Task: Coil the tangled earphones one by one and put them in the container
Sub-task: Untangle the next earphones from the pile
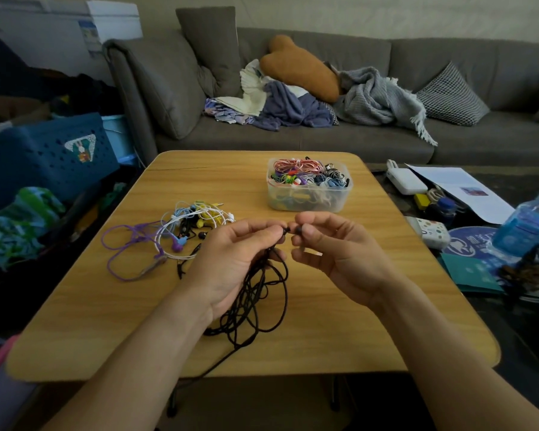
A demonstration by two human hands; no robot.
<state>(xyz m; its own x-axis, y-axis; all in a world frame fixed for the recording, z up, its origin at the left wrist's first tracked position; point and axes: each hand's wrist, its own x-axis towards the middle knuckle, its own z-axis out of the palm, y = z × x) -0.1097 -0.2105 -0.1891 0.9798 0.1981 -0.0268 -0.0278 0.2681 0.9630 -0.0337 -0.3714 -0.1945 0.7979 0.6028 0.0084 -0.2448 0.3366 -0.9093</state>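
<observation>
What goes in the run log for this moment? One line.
left hand: pinches black earphones | right hand: pinches earbud | container: part full | tangled pile: waiting

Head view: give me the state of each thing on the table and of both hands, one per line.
Black tangled earphones: held up, loops hanging to the table, not yet coiled.
Left hand: pinching one black earbud, cord across the palm.
Right hand: pinching the other black earbud.
Clear plastic container: lidless, nearly full of coiled earphones.
Pile of purple, white, blue and yellow earphones: tangled, untouched, on the table.
Light wooden table: carrying it all.
</observation>
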